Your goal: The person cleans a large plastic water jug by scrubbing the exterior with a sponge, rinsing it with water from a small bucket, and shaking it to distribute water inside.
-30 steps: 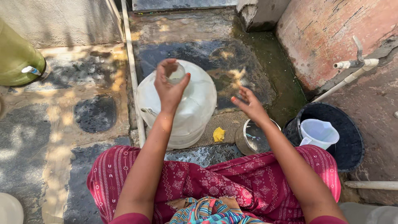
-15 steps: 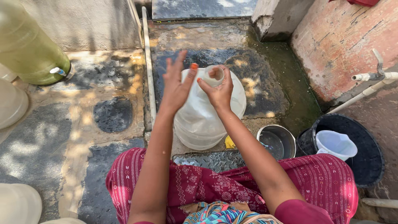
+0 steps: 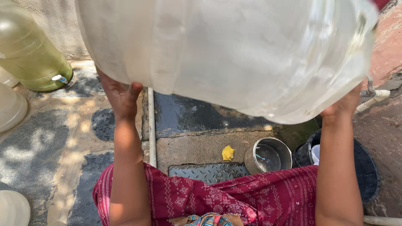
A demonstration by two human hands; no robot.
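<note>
**Big water jar held aloft over wet stone yard**

A large translucent white water jar (image 3: pixel 234 54) fills the upper part of the view, lifted up close to the camera and held between two bare hands above the ground. The left hand (image 3: pixel 120 96) presses against the jar's lower left side, fingers spread and curled up onto its wall; the right hand (image 3: pixel 344 104) braces the lower right side, its fingers mostly hidden behind the jar, so how they lie cannot be told. Below, the person's patterned maroon garment (image 3: pixel 234 196) spans the bottom of the frame. A greenish water jar (image 3: pixel 31 54) lies on its side at the upper left, near a wall. A black tub (image 3: pixel 366 171) sits at the right, just beside a round steel pot (image 3: pixel 268 155) with a little water in it. A thin pipe (image 3: pixel 151 125) runs along the wet paving. A small yellow scrap (image 3: pixel 228 152) lies on the concrete slab, just left of the pot.
</note>
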